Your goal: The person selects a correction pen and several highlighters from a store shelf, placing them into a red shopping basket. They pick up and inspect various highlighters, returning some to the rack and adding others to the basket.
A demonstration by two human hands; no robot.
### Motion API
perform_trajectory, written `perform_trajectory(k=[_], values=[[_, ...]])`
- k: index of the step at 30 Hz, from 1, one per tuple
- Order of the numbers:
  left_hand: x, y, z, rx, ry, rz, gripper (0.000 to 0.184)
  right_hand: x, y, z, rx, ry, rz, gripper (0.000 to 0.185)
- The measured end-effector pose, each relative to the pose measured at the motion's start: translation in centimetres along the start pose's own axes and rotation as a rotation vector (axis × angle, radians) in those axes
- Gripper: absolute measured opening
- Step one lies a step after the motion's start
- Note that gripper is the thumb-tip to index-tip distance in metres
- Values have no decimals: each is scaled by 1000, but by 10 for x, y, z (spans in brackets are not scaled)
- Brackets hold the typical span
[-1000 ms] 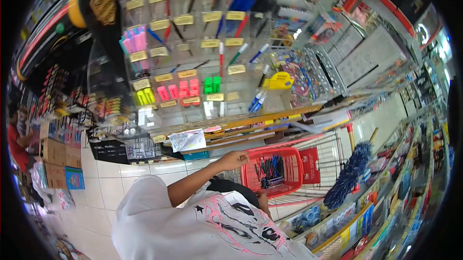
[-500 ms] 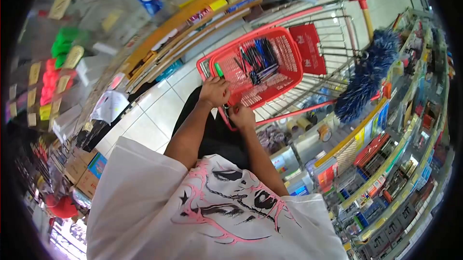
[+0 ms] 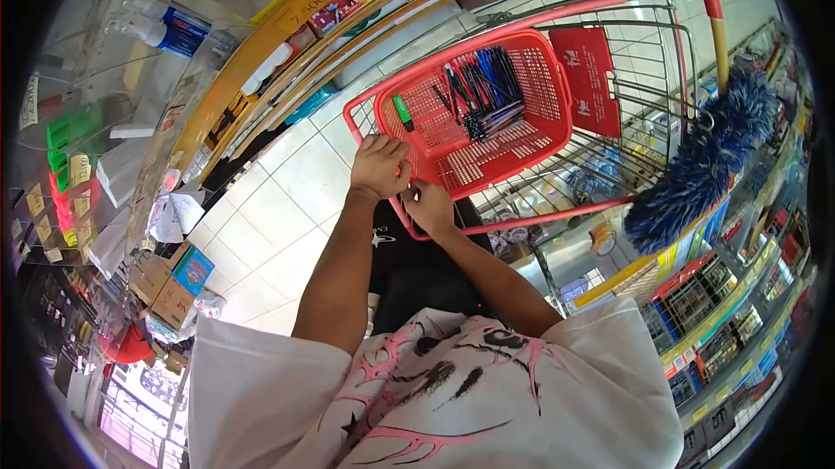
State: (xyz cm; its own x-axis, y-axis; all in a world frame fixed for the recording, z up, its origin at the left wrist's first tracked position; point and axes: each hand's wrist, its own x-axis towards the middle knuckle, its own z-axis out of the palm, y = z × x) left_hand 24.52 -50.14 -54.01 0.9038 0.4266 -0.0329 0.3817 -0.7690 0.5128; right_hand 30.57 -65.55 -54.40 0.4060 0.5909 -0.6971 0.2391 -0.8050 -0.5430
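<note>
My left hand [image 3: 380, 166] is closed over the near red rim of the shopping cart [image 3: 513, 27], beside the red basket [image 3: 557, 113]. Just right of it, my right hand [image 3: 430, 207] is closed on the same end of the cart, at its corner. Several pens [image 3: 487, 86] in black, red and blue lie in the basket, which rests in the cart. A green highlighter [image 3: 403, 111] with a black end is apart from them, near the basket's left wall, just beyond my left hand.
A blue fluffy duster [image 3: 704, 160] hangs at the cart's far right end. Shelves with goods [image 3: 739, 330] run along the right. A wooden-edged display shelf [image 3: 287, 21] curves along the upper left. Cardboard boxes [image 3: 165, 286] stand at lower left.
My left hand has come down from near the display to the cart, and both hands now grip it. The green highlighter has appeared in the basket. The view has turned toward the cart.
</note>
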Motion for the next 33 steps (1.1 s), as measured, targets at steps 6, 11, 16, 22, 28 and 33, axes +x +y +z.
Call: perform_trajectory(k=[6,11,16,22,28,33], values=[[3,0,-6,-39,23,-21,20,77,60,51,678,-89,-204,24],[6,1,-4,-33,47,-5,10,113,49,-13,864,-671,135,24],[6,2,-2,-20,5,-26,10,182,85,28,387,-162,107,49],[5,-1,0,-15,20,-12,11,238,74,59,219,209,103,54],[6,0,1,-15,29,-10,10,236,53,63,264,-106,104,41],[3,1,1,-18,29,-5,9,228,77,79,257,-80,122,41]])
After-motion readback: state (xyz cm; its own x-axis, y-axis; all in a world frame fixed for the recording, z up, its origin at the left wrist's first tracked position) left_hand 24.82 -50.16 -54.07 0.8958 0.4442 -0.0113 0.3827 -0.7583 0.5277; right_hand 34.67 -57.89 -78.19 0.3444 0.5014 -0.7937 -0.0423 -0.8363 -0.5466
